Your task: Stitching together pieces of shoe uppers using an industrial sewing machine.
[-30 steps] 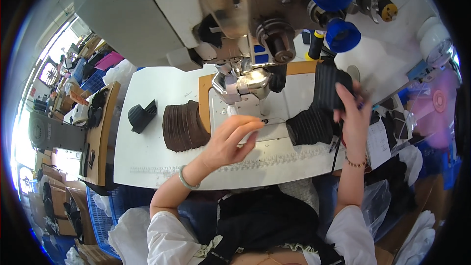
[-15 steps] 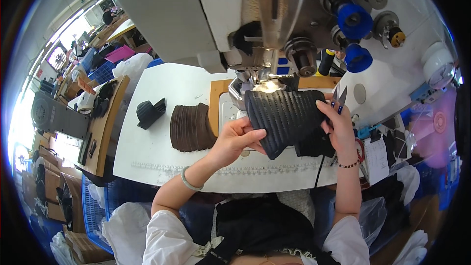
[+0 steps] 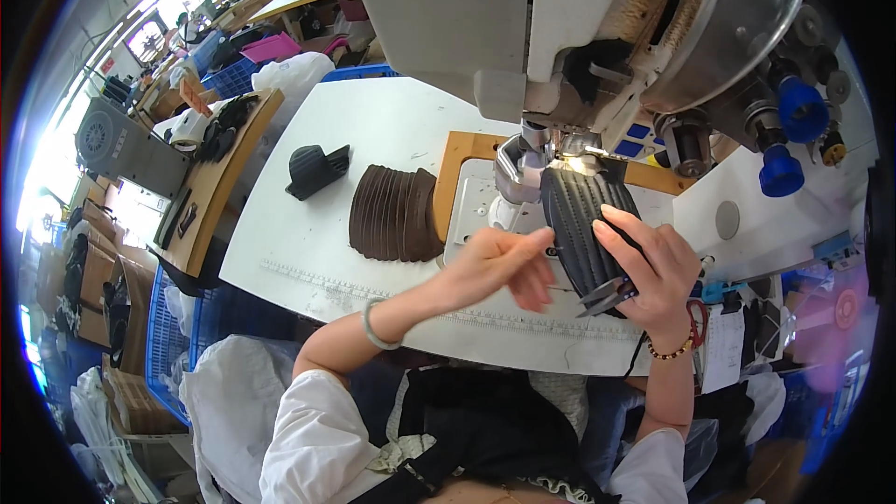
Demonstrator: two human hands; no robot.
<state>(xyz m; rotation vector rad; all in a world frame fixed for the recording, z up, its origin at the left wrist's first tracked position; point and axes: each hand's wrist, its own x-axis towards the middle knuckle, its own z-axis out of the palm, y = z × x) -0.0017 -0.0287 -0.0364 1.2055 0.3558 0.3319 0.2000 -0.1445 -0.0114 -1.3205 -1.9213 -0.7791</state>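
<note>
A black ribbed piece (image 3: 577,215), maybe leather or fabric, stands tilted just in front of the sewing machine's lit needle area (image 3: 581,154). My right hand (image 3: 658,271) grips its right side and also holds small thread snips (image 3: 607,297), whose blades point down and left across the piece's lower edge. Left of the piece is my left hand (image 3: 504,266), apart from it, with thumb and forefinger pinched together. Whatever lies in that pinch is too small to make out. A stack of brown ribbed pieces (image 3: 392,215) lies on the white table (image 3: 308,233) to the left.
The sewing machine head (image 3: 439,19) overhangs the table, with blue knobs (image 3: 801,110) at right. A small black folded piece (image 3: 317,170) lies at the table's left. Beyond are a wooden side bench (image 3: 224,196) and a blue crate (image 3: 168,341). Red-handled scissors (image 3: 698,322) lie at right.
My left hand has let go of the black piece and moved off its left side. The piece has turned to a narrower view. The snips have swung from pointing up to pointing down-left.
</note>
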